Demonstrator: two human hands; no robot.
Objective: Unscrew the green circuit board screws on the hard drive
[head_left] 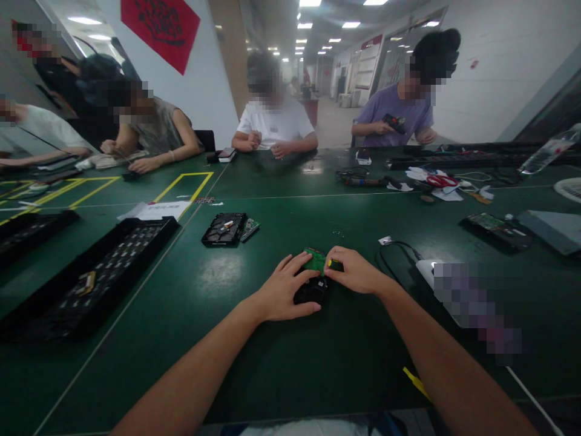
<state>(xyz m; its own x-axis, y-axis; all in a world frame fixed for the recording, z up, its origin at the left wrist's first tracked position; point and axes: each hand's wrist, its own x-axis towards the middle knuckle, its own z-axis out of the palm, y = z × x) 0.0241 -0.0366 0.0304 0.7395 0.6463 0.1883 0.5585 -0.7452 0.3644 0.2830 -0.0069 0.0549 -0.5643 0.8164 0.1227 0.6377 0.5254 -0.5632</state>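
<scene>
A black hard drive point(313, 292) with a green circuit board point(314, 260) lies on the green table in front of me. My left hand point(287, 289) holds it down, fingers spread across its top and the thumb along the near edge. On the drive's right side, my right hand point(356, 270) is closed around a short screwdriver point(336, 264) with a black and yellow handle. The screwdriver's tip is hidden. Several tiny screws point(337, 233) lie just beyond the drive.
Another drive casing point(224, 229) with a loose board point(250, 229) lies farther left. Long black trays point(113, 266) fill the left side. To the right are a power bank-like white device point(442, 290) with a cable, and another drive point(494, 231). People sit opposite.
</scene>
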